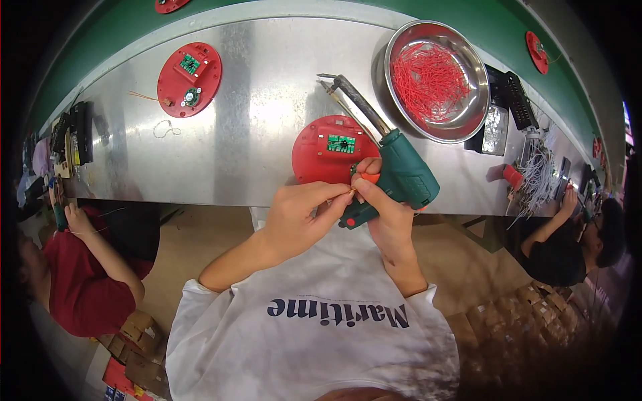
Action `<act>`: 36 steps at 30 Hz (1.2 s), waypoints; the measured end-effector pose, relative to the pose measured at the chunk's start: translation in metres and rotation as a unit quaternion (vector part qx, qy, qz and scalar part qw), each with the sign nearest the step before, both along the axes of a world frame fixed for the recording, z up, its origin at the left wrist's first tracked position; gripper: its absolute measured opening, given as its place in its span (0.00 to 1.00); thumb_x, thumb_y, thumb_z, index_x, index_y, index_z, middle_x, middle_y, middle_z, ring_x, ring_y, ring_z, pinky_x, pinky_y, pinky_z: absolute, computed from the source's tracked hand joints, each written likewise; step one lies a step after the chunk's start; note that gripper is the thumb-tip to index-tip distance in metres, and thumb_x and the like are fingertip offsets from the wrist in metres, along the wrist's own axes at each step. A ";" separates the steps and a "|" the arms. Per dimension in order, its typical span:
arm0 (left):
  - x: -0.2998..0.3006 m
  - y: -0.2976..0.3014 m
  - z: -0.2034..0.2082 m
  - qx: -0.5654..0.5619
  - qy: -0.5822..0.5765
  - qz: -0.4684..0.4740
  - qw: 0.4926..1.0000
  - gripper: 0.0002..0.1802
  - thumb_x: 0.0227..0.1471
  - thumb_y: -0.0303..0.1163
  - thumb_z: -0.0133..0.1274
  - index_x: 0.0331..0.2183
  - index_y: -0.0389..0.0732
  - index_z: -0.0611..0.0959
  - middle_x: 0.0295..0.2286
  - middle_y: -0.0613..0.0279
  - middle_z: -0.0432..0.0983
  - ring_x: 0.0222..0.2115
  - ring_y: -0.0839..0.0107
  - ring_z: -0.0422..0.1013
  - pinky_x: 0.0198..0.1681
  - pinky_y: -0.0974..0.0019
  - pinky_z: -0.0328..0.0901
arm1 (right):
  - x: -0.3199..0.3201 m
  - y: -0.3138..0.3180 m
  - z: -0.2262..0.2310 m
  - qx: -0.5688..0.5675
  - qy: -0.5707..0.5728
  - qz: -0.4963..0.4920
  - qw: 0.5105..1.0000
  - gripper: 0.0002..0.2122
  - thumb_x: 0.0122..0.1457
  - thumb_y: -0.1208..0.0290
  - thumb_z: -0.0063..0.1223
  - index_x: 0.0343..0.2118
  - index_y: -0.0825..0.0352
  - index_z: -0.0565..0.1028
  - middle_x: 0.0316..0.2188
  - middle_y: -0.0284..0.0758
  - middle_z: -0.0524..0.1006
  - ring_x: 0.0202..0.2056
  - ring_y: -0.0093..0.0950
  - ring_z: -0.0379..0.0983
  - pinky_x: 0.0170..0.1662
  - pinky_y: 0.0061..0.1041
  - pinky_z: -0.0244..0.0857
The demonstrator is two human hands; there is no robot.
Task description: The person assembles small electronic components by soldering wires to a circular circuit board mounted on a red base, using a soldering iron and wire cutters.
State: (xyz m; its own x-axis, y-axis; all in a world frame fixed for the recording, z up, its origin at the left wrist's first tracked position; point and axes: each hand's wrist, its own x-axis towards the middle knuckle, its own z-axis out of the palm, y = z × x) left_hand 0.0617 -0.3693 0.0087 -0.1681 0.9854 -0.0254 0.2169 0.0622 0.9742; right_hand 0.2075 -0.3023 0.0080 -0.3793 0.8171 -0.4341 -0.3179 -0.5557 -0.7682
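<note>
My right hand [390,220] is wrapped round the handle of a green soldering gun [409,167]. Its metal barrel and tip point up and to the left, above the bench. Fingers of my left hand [301,210] pinch a thin yellowish wire [353,190], meeting my right thumb and forefinger there; most of it is hidden by the fingers. Just beyond both hands a round red plastic cover [311,155] lies on the bench, bearing a green circuit board [341,144]. The gun and my fingers hide part of its right side.
A steel bowl [478,123] holds many red wires [428,80]. Another red cover [207,67] with a board and loose wires lies at the far left. White wires [535,174] are bundled at right. Co-workers sit at left [90,281] and right [555,247]. A green belt [281,8] runs behind.
</note>
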 end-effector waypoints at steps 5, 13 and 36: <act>0.008 -0.001 -0.003 0.045 0.051 0.054 0.996 0.07 0.49 0.20 0.59 0.34 0.33 0.84 0.26 0.56 0.82 0.22 0.72 0.77 0.25 0.73 0.68 | -0.001 -0.005 -0.002 0.007 0.015 -0.026 1.000 0.12 0.53 0.86 0.54 0.40 0.68 0.71 0.41 0.37 0.72 0.34 0.22 0.71 0.38 0.22 0.65; 0.000 0.004 -0.014 0.050 0.043 0.088 0.994 0.09 0.46 0.16 0.59 0.34 0.33 0.85 0.39 0.52 0.79 0.32 0.70 0.76 0.32 0.72 0.70 | 0.017 -0.002 -0.002 -0.015 0.031 -0.035 0.999 0.08 0.57 0.82 0.53 0.39 0.70 0.71 0.41 0.38 0.72 0.34 0.25 0.73 0.37 0.23 0.66; 0.000 0.028 -0.024 0.007 0.078 0.138 0.987 0.04 0.43 0.18 0.59 0.26 0.36 0.82 0.50 0.57 0.70 0.46 0.66 0.67 0.49 0.65 0.64 | 0.103 -0.012 -0.005 0.084 -0.264 0.116 0.954 0.12 0.45 0.81 0.61 0.35 0.73 0.77 0.27 0.35 0.77 0.26 0.21 0.73 0.30 0.20 0.68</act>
State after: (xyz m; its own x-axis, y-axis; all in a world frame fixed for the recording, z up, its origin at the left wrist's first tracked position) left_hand 0.0619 -0.3409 -0.0149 -0.4316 0.9013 0.0364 0.3417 0.1260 0.9313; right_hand 0.3109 -0.3143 0.0032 -0.3234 0.8129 -0.4844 0.2540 -0.4185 -0.8720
